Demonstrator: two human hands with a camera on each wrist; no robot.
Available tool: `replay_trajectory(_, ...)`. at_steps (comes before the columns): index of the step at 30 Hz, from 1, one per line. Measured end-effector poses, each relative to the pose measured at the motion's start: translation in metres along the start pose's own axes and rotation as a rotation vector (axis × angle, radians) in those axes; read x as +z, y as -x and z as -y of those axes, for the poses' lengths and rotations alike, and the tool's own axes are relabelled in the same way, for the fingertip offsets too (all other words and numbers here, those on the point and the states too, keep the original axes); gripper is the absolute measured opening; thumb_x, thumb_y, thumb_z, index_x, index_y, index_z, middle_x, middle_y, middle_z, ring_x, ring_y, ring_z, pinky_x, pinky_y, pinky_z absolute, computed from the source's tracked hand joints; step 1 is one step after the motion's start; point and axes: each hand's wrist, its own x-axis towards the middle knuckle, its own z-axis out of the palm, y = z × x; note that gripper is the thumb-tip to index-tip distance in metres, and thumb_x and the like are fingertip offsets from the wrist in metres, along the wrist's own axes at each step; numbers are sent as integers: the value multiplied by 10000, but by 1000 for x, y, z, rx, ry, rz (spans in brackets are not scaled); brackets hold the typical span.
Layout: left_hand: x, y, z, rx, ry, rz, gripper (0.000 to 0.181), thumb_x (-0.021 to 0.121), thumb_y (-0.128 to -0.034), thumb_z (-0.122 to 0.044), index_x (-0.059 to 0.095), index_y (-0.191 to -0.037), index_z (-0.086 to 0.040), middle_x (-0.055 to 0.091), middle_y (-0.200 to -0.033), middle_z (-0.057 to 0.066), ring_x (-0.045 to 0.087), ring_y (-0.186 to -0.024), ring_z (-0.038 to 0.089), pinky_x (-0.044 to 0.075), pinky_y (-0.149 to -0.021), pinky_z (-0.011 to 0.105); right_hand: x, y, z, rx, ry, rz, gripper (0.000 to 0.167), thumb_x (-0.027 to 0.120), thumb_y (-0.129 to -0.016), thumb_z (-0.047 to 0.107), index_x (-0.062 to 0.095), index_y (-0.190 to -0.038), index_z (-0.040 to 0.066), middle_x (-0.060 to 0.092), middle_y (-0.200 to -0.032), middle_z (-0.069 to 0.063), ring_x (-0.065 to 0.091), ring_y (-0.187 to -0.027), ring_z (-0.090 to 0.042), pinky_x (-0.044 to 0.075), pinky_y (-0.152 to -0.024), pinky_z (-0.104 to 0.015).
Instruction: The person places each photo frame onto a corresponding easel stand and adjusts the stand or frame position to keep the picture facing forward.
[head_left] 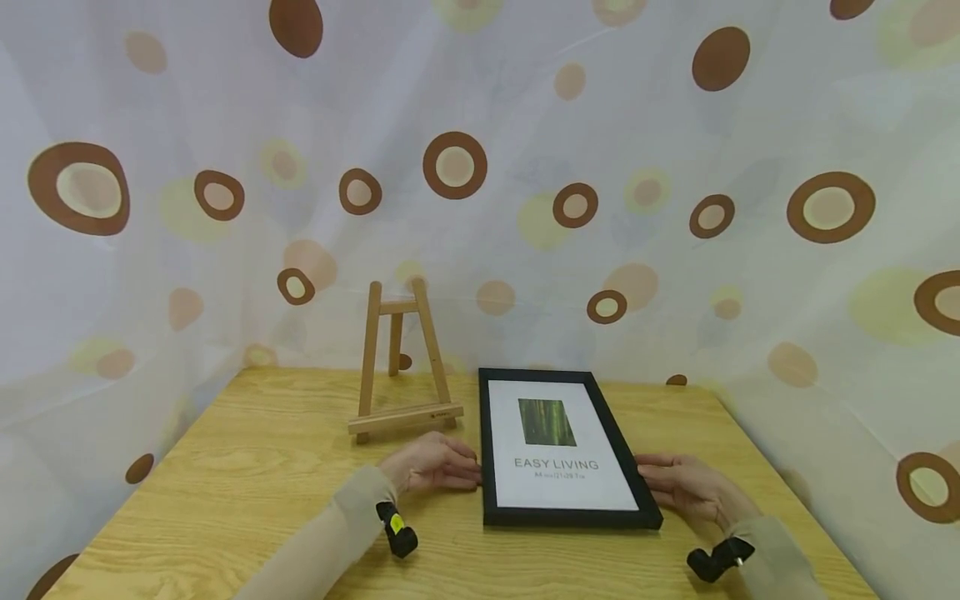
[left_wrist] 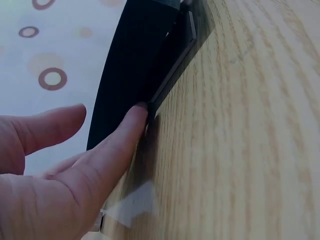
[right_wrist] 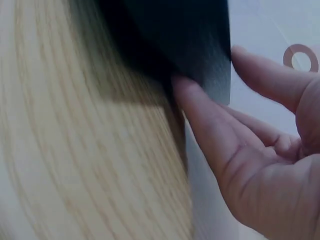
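Note:
A black picture frame [head_left: 573,518] with a white "EASY LIVING" insert lies face up on the table. At its left side, my left hand [head_left: 438,465] touches the edge with extended fingers. The left wrist view has a fingertip [left_wrist: 136,112] at the lower edge of the frame's dark side [left_wrist: 125,75], the thumb apart from it. My right hand [head_left: 690,487] is at the right side. In the right wrist view its thumb [right_wrist: 245,57] meets the upper edge of the side [right_wrist: 210,65] and a finger [right_wrist: 190,92] the lower edge.
A small wooden easel [head_left: 405,418] stands upright left of the frame, just beyond my left hand. The wooden table [head_left: 247,467] ends at a patterned white cloth [head_left: 510,250] behind and at both sides.

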Motion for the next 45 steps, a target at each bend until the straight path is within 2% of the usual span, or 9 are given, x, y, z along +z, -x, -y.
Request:
replay_trajectory(6, 4, -1, 1, -23, -17, 55, 445, 550, -944, 49, 434, -1355, 174, 681, -1062, 223, 680, -942, 301, 540, -934, 524, -1, -4, -2, 20, 35, 7, 752, 538, -1000, 61, 16, -1469, -209, 688, -1104, -28, 665, -1023, -139, 559, -933, -335)
replay_trajectory(11, 7, -1, 3, -49, 4, 84, 448, 532, -940, 85, 416, -1364, 172, 668, -1121, 241, 673, -979, 315, 527, -949, 539, -2, -4, -5, 37, 51, 30, 747, 522, -1009, 63, -2, -1457, -224, 688, -1112, -32, 662, -1024, -141, 560, -933, -342)
replay_trajectory(15, 8, -2, 4, -42, 31, 71, 434, 543, -925, 112, 422, -1334, 191, 636, -1163, 255, 662, -1008, 305, 510, -983, 518, -2, -3, -5, 48, 26, 67, 765, 499, -1021, 69, -63, -1465, -200, 678, -1136, -37, 655, -1050, -161, 554, -946, -367)
replay_trajectory(19, 8, -1, 4, -38, 27, 81, 432, 560, -917, 113, 427, -1319, 200, 624, -1189, 262, 662, -1014, 278, 503, -1001, 496, -3, -2, -4, 57, -19, 134, 766, 456, -1037, 62, -135, -1466, -169, 663, -1176, -55, 644, -1093, -196, 537, -976, -399)
replay_trajectory(25, 5, 0, 4, -60, -3, 115, 560, 567, -933, 75, 307, -1416, 187, 612, -1222, 243, 655, -981, 223, 487, -1028, 493, -4, 2, -3, 22, -51, 266, 765, 410, -1034, -3, -220, -1430, -177, 642, -1235, -81, 629, -1146, -216, 509, -1015, -392)
replay_trajectory(29, 5, 1, 3, -81, -13, 142, 606, 572, -929, 65, 271, -1448, 158, 619, -1224, 244, 662, -962, 235, 480, -1020, 539, -4, 5, -4, 9, -55, 302, 778, 411, -1025, -31, -245, -1414, -182, 639, -1239, -70, 630, -1145, -208, 513, -1010, -383)
replay_trajectory(33, 6, 2, 2, -76, 1, 140, 673, 568, -905, 106, 214, -1477, 139, 576, -1288, 265, 659, -993, 250, 473, -1016, 559, -4, 6, -5, -4, -73, 313, 788, 400, -1017, -59, -271, -1419, -153, 640, -1251, -46, 627, -1155, -217, 510, -1014, -397)
replay_trajectory(38, 8, 4, -1, -23, -10, 113, 686, 585, -889, 124, 238, -1480, 128, 547, -1322, 274, 659, -1018, 248, 519, -981, 492, -4, 4, -3, -35, -53, 301, 818, 415, -1014, -53, -289, -1426, -121, 639, -1249, 25, 632, -1153, -214, 523, -997, -383)
replay_trajectory(45, 6, 6, -5, 21, -68, 103, 784, 618, -870, 132, 184, -1522, 79, 593, -1281, 275, 665, -1019, 252, 562, -927, 413, 2, 0, 0, -52, 17, 236, 863, 487, -1001, -14, -242, -1452, -119, 591, -1297, 60, 623, -1148, -164, 523, -998, -384)
